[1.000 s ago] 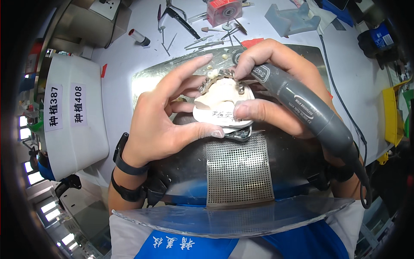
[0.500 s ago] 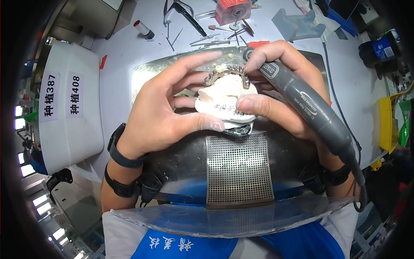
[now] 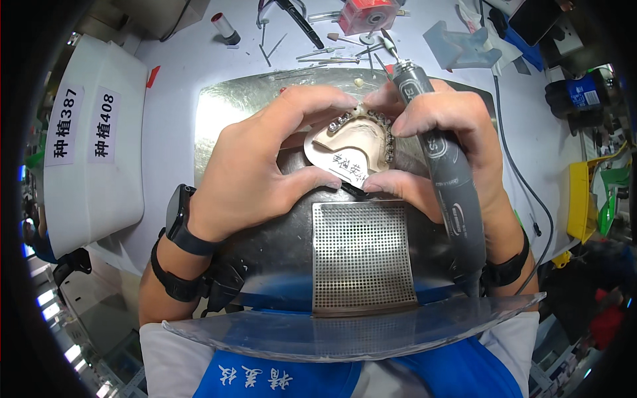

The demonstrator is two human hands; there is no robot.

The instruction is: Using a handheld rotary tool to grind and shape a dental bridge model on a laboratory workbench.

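Observation:
A white plaster dental model sits between my hands, its arch side facing up, with handwriting on its base. Along its arch lies a silver metal denture framework, partly covered by fingers. My left hand curls around the model's left side, thumb at the near edge and fingertips at the far edge. My right hand carries a dark grey rotary handpiece and also steadies the model's right side with thumb and fingertips. The handpiece's bur points away from me, clear of the model.
Beneath my hands is a metal work surface with a perforated metal plate nearer me. Several loose burs, a red box and a grey-blue holder lie beyond. A white bin stands left; a transparent shield spans the front.
The dental model has been turned and tilted so its top faces up more. The handpiece has swung more upright, bringing its bur into view. The whole view has shifted slightly.

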